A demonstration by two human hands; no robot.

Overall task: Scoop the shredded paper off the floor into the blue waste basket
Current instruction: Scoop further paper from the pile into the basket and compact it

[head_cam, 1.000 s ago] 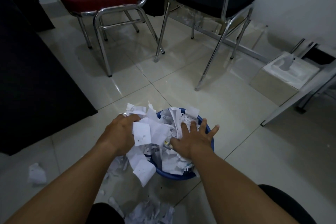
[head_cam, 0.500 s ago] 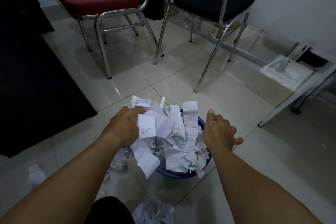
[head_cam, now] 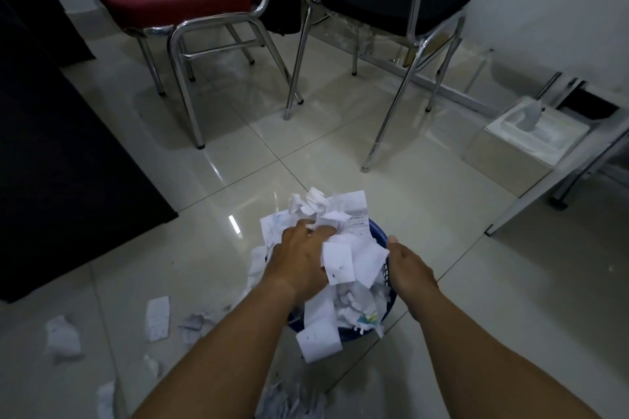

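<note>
Currently left hand (head_cam: 301,260) clutching paper scraps (head_cam: 354,211) atop blue basket (head_cam: 390,303); right hand (head_cam: 410,269) against basket's right rim, grip unclear.

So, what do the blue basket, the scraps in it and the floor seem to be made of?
Blue basket: probably moulded plastic, smooth; its wall has regular slots.
Scraps: thin white paper, some printed like receipts; they are creased, torn and crumpled.
Floor: likely glazed ceramic tile, glossy; it mirrors the chair legs and has grout lines.
</note>
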